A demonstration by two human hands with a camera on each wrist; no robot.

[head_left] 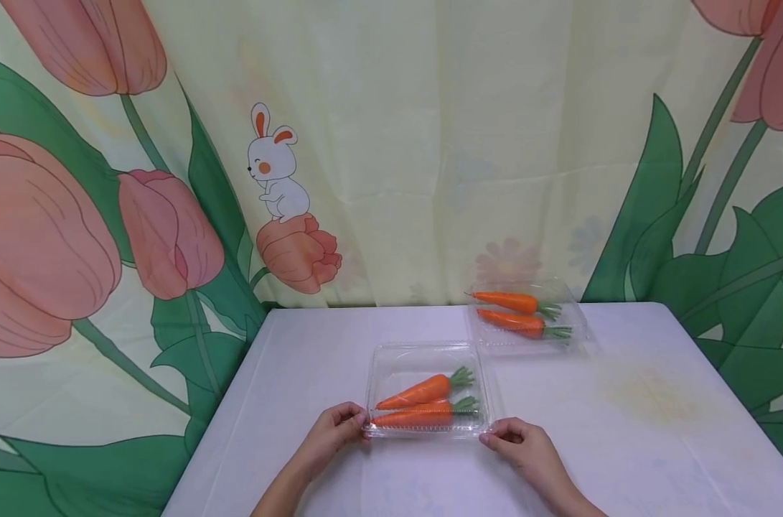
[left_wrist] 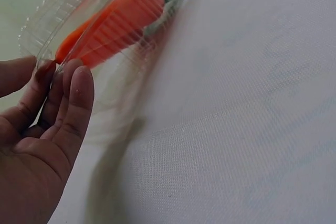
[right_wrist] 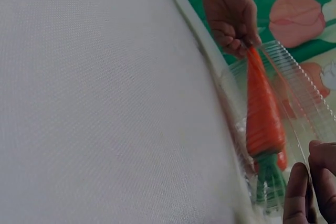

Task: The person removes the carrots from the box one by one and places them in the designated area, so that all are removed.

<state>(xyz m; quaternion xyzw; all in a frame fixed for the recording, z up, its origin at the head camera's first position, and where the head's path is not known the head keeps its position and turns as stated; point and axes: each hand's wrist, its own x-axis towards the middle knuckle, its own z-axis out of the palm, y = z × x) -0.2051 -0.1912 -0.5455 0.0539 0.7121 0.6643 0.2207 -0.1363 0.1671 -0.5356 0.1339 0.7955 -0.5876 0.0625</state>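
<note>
A clear plastic clamshell box [head_left: 391, 359] stands near the middle of the table with its lid down. Inside it lie two carrots with green tops, an upper carrot [head_left: 420, 391] and a lower carrot [head_left: 417, 414]. My left hand [head_left: 331, 436] pinches the box's front left corner between thumb and fingers. At the front right corner, my right hand [head_left: 523, 449] pinches the rim in the same way. In the left wrist view the rim runs between the left hand's [left_wrist: 47, 114] thumb and fingers. The right wrist view shows the right hand's fingers [right_wrist: 298, 195] at the edge.
Farther back on the right, a second clear box [head_left: 578, 323] holds two more carrots [head_left: 510, 323]. A white cloth covers the table [head_left: 301, 373]. Behind it hangs a curtain [head_left: 391, 143] printed with tulips and a rabbit. A yellowish stain [head_left: 652, 395] marks the cloth at right.
</note>
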